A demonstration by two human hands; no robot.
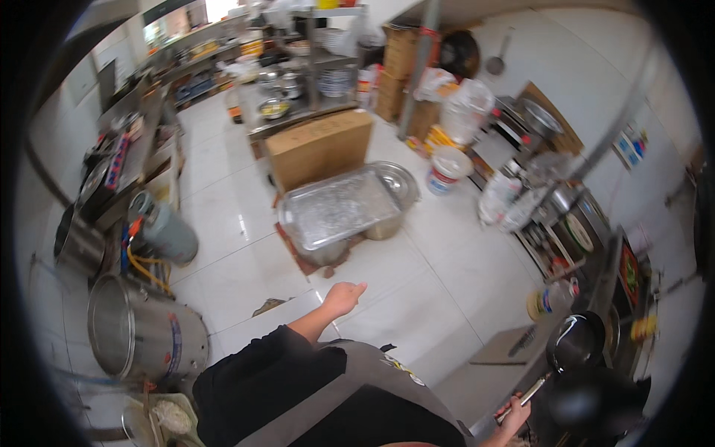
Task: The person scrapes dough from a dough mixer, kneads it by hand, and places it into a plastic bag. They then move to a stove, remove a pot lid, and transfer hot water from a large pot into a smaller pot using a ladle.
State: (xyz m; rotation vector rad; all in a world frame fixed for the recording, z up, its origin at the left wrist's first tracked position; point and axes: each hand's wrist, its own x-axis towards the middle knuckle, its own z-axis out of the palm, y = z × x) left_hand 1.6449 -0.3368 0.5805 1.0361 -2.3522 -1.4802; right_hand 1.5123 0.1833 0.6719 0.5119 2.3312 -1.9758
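My right hand (516, 413) is wrapped around the pale handle (533, 391) of a dark frying pan (575, 342). The pan is at the lower right, over the stove side, its inside glossy. Below it sits a larger dark round pan or wok (586, 405), partly blurred. My left hand (343, 297) hangs in front of my apron (380, 366) above the white tiled floor. Its fingers are curled in, and nothing shows in them. Ahead of this hand, a large metal tray (341, 209) lies across metal pots, one of them a round pot (385, 228).
A cardboard box (321, 146) stands behind the tray. On my left are a gas cylinder (167, 229) with an orange hose and a big steel pot (148, 329). A plastic oil jug (553, 299) is near the pan, and a white bucket (448, 169) stands farther off.
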